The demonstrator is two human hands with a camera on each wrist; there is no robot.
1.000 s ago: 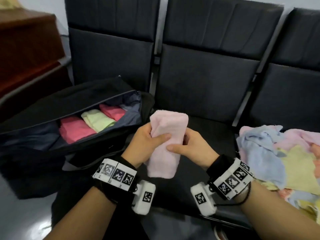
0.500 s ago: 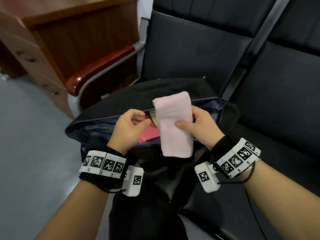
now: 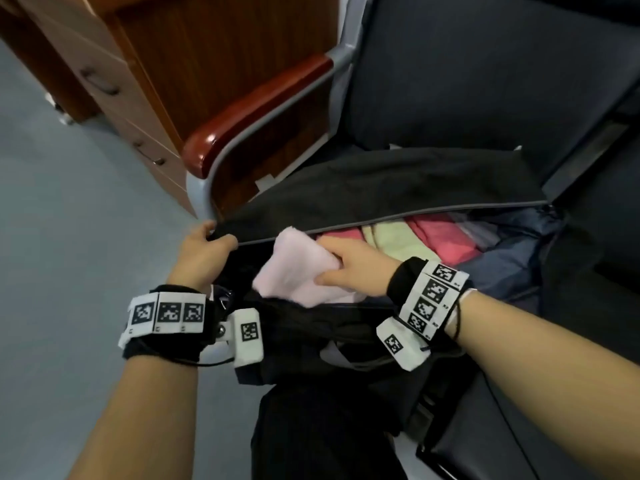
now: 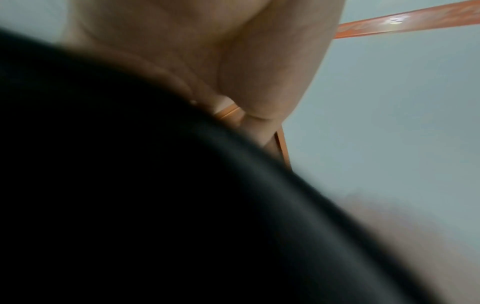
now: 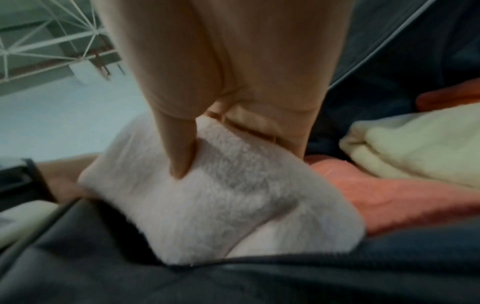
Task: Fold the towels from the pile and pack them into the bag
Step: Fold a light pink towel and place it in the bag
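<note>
Pale pink towel (image 3: 298,271) — apparently half inside bag (image 3: 381,181)

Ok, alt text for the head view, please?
The right hand grips a folded pale pink towel at the mouth of the black bag, while the left hand holds the flap's edge up. Pink and yellow towels lie inside.

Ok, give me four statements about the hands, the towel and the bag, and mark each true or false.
1. The right hand grips the pale pink towel. True.
2. The left hand rests flat on the floor. False: it holds the flap's edge on the bag.
3. Folded towels already lie in the bag. True.
4. The bag is zipped shut. False: it is open.
</note>
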